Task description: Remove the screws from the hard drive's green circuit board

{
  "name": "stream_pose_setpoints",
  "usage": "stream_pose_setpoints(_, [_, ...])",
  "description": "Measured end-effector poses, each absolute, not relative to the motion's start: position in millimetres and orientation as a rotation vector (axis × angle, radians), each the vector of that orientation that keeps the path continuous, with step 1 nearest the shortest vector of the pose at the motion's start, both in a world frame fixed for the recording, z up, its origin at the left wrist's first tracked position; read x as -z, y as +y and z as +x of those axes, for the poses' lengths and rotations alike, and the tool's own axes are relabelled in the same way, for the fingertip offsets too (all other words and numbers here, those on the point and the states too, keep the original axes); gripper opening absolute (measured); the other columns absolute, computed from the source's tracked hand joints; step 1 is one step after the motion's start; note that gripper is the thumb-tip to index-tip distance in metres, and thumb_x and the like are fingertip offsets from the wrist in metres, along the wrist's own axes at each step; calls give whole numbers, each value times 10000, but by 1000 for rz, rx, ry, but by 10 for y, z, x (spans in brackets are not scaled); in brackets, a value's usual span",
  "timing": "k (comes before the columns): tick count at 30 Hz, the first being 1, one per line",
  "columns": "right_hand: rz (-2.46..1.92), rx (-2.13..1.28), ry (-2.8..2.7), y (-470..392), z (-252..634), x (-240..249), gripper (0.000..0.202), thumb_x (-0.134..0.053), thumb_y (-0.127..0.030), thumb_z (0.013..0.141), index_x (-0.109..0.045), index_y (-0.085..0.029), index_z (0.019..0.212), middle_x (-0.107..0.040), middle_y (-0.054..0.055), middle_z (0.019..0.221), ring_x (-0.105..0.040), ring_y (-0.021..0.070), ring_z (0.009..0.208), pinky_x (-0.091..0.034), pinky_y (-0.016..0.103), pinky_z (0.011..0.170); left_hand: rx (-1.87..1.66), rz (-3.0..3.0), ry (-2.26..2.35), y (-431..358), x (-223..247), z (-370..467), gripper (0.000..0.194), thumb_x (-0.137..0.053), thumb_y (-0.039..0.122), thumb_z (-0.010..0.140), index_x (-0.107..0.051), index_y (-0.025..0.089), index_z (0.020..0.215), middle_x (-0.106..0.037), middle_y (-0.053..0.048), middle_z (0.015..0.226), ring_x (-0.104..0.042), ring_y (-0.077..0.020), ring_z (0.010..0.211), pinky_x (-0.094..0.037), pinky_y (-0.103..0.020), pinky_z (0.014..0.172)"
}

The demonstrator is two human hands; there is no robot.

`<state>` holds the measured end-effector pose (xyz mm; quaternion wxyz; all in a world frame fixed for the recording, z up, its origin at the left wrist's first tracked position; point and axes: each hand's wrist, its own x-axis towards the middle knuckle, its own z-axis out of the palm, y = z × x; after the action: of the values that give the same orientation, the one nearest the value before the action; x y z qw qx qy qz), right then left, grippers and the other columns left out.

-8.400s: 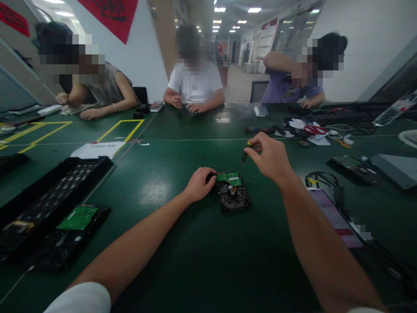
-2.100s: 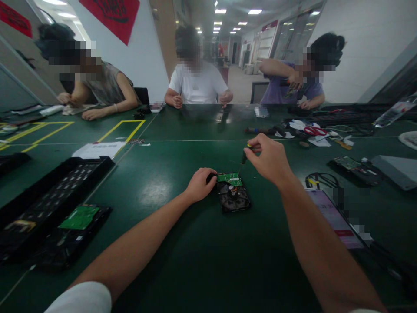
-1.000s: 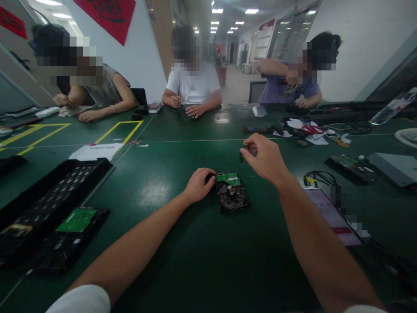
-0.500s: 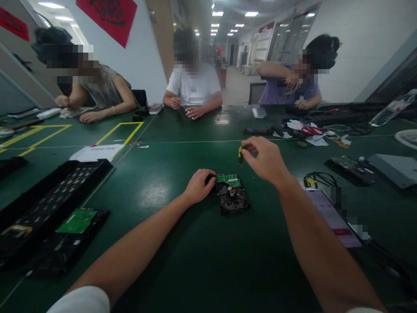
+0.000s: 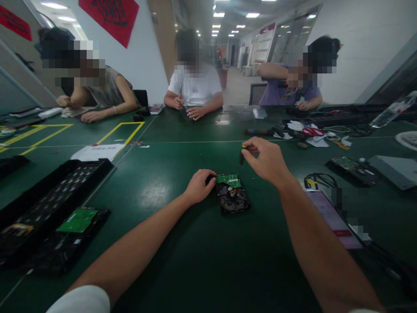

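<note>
A hard drive (image 5: 232, 196) lies on the green table in front of me, its green circuit board at the far end. My left hand (image 5: 201, 186) grips the drive's far left corner between thumb and fingers. In my right hand (image 5: 263, 157) a small black and yellow screwdriver (image 5: 241, 155) is pinched upright by its handle. Its thin shaft points down to the far right corner of the circuit board. Whether the tip sits in a screw is too small to tell.
On the left lie a long black tray (image 5: 55, 204) and a black unit with a green board (image 5: 78, 220). A phone (image 5: 332, 217), a cable (image 5: 321, 180) and another drive (image 5: 352, 170) lie to the right. Several people (image 5: 194, 89) sit across the table.
The screwdriver handle has turned in my right fingers, so less yellow shows. Both hands and the hard drive stay in place.
</note>
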<state>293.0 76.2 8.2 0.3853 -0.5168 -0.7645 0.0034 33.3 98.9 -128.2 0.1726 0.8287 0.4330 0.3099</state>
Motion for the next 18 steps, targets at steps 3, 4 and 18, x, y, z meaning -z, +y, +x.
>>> stream_pose_setpoints(3, [-1312, 27, -1970, 764, 2939, -69, 185, -636, -179, 922, -714, -213, 1087, -772, 96, 1080, -729, 261, 914, -561, 434, 894, -883, 2348, 1230, 982, 1267, 335, 213, -579, 254, 989, -693, 197, 1160, -749, -87, 1145, -661, -276, 1111, -528, -448, 1003])
stream_pose_setpoints(4, [-1314, 26, -1968, 765, 2943, -62, 193, -634, -173, 922, -713, -211, 1094, -768, 98, 1081, -728, 261, 917, -563, 436, 895, -884, 2346, 1230, 979, 1261, 336, 213, -578, 255, 990, -693, 198, 1159, -749, -88, 1145, -662, -276, 1109, -528, -450, 1003])
stream_pose_setpoints(18, [-1294, -130, -1882, 777, 2948, -49, 144, -688, -199, 897, -714, -211, 1039, -767, 81, 1037, -751, 227, 868, -612, 418, 853, -884, 2345, 1219, 985, 1282, 324, 224, -580, 260, 991, -691, 199, 1175, -744, -87, 1149, -653, -271, 1112, -531, -455, 1010])
